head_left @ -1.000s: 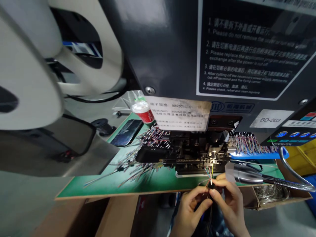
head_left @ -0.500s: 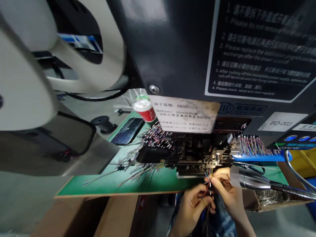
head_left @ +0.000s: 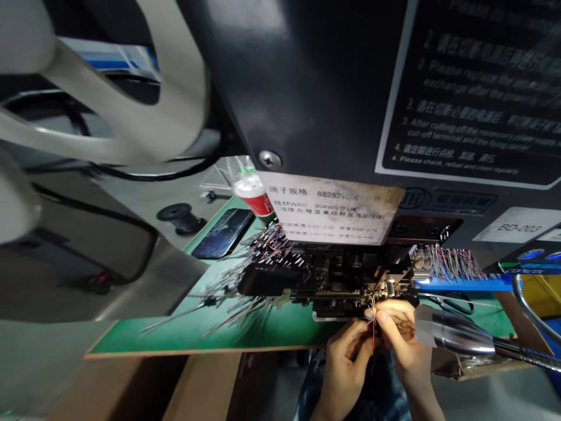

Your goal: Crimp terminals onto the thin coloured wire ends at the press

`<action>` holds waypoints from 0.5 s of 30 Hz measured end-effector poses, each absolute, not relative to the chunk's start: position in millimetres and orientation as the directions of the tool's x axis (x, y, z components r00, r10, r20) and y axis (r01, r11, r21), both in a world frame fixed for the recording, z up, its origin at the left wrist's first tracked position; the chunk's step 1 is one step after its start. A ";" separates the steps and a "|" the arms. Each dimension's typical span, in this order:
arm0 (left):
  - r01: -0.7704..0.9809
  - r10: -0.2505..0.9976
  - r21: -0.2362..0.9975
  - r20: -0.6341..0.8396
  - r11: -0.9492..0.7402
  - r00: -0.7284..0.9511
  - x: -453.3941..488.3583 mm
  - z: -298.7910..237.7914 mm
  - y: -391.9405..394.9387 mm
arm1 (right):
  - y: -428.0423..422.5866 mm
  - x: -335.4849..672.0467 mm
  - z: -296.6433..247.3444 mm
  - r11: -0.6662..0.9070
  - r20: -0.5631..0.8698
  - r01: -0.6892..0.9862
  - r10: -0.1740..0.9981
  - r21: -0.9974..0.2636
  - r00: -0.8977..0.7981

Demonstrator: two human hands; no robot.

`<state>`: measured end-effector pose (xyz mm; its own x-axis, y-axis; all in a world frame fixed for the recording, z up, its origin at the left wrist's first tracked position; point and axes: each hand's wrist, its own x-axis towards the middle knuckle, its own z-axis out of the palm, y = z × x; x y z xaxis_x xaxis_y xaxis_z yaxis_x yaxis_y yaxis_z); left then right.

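Thin coloured wires [head_left: 373,332] fan out between my two hands, just in front of the metal working parts of a black machine [head_left: 388,285]. My right hand [head_left: 404,339] pinches the bundle between thumb and forefinger near its upper ends. On the other side, my left hand [head_left: 347,359] is closed, with thumb and fingers at the same wires a little lower. A red wire hangs down between the hands. The fingertips partly hide the wire ends, and I cannot make out whether any tip touches the machine.
Piles of wires [head_left: 239,313] lie left on the green table [head_left: 175,339], near a phone [head_left: 223,234] and a red-and-white cup [head_left: 258,202]. A lamp head [head_left: 460,332] stands close right of my right hand, with scissors [head_left: 456,304] behind. A blue tray [head_left: 473,285] holds more wires.
My left hand has moved up, closer to my right hand and the wires' upper ends. The wires sit less spread. The camera view has shifted slightly.
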<state>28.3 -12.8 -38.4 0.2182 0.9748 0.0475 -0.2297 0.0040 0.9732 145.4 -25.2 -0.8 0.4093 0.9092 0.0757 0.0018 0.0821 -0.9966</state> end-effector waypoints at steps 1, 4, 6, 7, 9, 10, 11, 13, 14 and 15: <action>-0.226 0.974 0.974 0.060 -0.010 0.217 28.6 -38.3 -13.0 | -24.9 145.3 -0.3 0.076 0.072 0.005 0.911 -0.997 0.407; -0.217 0.973 0.975 0.094 -0.047 0.209 28.7 -36.4 -13.1 | -24.1 144.9 0.9 0.076 0.070 0.004 0.908 -0.997 0.413; -0.221 0.974 0.973 0.104 -0.058 0.203 28.8 -34.9 -12.9 | -23.6 144.2 0.9 0.088 0.080 0.001 0.901 -0.996 0.427; -0.224 0.974 0.972 0.109 -0.062 0.199 28.8 -34.2 -12.8 | -23.3 143.9 0.6 0.096 0.088 0.002 0.897 -0.995 0.433; -0.226 0.973 0.971 0.118 -0.072 0.196 29.0 -33.2 -12.6 | -22.9 143.3 -0.3 0.106 0.098 0.006 0.894 -0.994 0.438; -0.224 0.973 0.971 0.122 -0.077 0.195 29.1 -32.9 -12.7 | -22.7 143.2 -0.7 0.108 0.100 0.006 0.894 -0.994 0.437; -0.222 0.973 0.972 0.125 -0.080 0.194 29.2 -32.8 -12.8 | -22.5 143.3 -1.2 0.109 0.101 0.006 0.894 -0.994 0.436; -0.223 0.974 0.972 0.124 -0.080 0.188 29.4 -33.1 -13.2 | -22.2 143.6 -2.0 0.109 0.101 0.007 0.896 -0.994 0.432; -0.224 0.976 0.971 0.121 -0.078 0.182 29.5 -33.4 -13.3 | -22.1 143.7 -2.4 0.110 0.102 0.007 0.897 -0.994 0.430; -0.226 0.978 0.971 0.119 -0.078 0.173 29.7 -33.6 -13.4 | -22.0 143.6 -3.0 0.111 0.104 0.008 0.898 -0.994 0.427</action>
